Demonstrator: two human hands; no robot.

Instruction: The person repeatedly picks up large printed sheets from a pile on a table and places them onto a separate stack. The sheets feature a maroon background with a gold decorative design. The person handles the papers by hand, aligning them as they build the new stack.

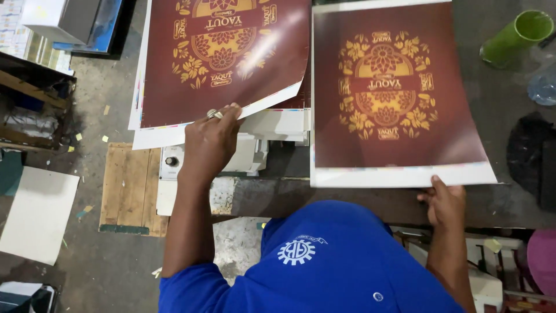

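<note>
On the dark work table (359, 203), two large printed sheets are seen, each maroon with a gold floral design and a white margin. One sheet, the left sheet (226, 58), is lifted off a stack of white-edged sheets (174, 136); its lower edge is pinched by the left hand (211, 139), whose fingers are closed around the paper's rim, a ring being visible on one finger. One more, the right sheet (394, 98), is laid flat on the table, and its bottom white margin is gripped near the right corner by the right hand (445, 203), thumb on top and fingers tucked beneath. Beyond the right sheet, one green cup (515, 36) is found lying tilted near the table's far corner. Below the table, one wooden pallet (130, 188) is seen on the floor, with one white board (37, 211) beside it.
</note>
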